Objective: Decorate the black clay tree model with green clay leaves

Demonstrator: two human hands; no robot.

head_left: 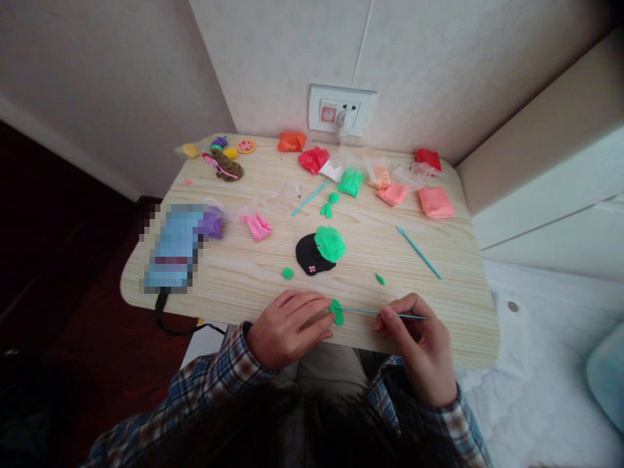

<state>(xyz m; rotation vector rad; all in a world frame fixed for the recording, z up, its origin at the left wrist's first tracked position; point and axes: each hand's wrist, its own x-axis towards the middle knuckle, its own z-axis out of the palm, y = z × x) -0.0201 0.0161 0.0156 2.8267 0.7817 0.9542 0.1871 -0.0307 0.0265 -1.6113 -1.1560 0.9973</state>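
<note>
My left hand rests at the table's front edge. Its fingertips and thumb hold the left side of a flat green clay piece against the tabletop. Pinched in my right hand is a thin blue-green modelling tool, whose tip lies over the clay piece. Just beyond my hands sits a black clay shape with a small pink decoration and a ruffled green clay piece on it. A green lump and a small green leaf-like bit lie to either side.
Another blue-green tool lies at the right, and one farther back. Bagged clay, including green and pink, stretches across the table. A pixelated device with a black cable stands left. Behind is a wall socket.
</note>
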